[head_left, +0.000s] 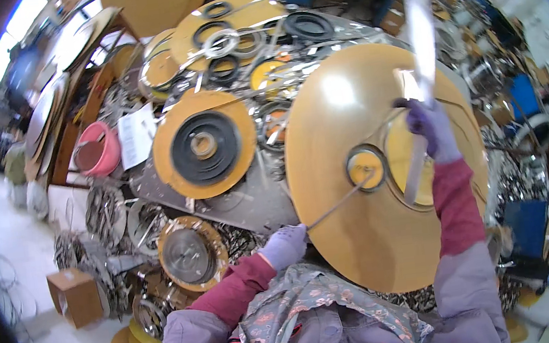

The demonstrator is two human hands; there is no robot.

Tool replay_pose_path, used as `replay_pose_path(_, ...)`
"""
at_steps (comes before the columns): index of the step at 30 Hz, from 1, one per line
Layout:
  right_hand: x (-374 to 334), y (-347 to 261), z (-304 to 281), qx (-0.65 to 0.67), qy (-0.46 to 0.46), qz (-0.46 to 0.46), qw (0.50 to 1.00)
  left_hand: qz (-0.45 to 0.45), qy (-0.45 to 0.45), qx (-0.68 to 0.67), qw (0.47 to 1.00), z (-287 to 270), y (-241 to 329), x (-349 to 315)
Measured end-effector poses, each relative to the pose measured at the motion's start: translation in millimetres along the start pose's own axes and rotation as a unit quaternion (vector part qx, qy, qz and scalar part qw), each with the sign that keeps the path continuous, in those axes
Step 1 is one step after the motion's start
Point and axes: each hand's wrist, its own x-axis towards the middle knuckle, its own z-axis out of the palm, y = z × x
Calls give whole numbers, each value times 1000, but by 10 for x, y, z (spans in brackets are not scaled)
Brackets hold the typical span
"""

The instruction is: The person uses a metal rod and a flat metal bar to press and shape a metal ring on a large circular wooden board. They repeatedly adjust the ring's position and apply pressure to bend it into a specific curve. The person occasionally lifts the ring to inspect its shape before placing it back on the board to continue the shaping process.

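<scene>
My left hand (pixel 286 246), in a pale glove, is closed at the near left rim of a large tan disc (pixel 337 245). From its fingers a thin strip (pixel 339 204) runs up to a small dark-rimmed coil with a yellow centre (pixel 365 168) lying on the disc. My right hand (pixel 433 127), also gloved, is raised over the far right of the disc with its fingers closed. A broad shiny strip (pixel 421 39) stands up from it, blurred at the top, and a greyish length hangs below. Behind this hand lies a larger yellow round piece (pixel 402 147), partly hidden.
A tan disc with a black coil (pixel 205 147) lies left on the grey table (pixel 258 207). Several rings and coils (pixel 222 42) pile up beyond. Further left are a paper sheet (pixel 138 136) and a pink bucket (pixel 97 149). A cardboard box (pixel 77 295) stands on the floor.
</scene>
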Motion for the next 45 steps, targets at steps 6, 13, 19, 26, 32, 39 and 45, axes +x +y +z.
replay_pose_path(6,1185,299,2422,-394,-138,-361,834,-36,-13,-9,999,232,153,-180)
replay_pose_path(13,2000,1314,3329,-508,-161,-411,740,-11,-33,-98,995,484,196,-224)
replay_pose_path(19,1940,1093,2211,-517,-193,-429,715,-84,-12,-49,995,55,372,-96)
replay_pose_path(26,2079,1265,-1613,-530,88,-289,793,-94,-7,-51,994,-147,532,-120)
replay_pose_path(32,-730,2737,-4569,-727,278,-28,628,-62,-8,-28,998,-132,372,28)
replay_pose_path(39,-3273,2400,-3377,-283,311,185,888,-23,15,1,1000,-314,297,217)
replay_pose_path(45,-4292,2032,-2616,-65,218,296,928,11,10,26,1000,-329,-114,330)
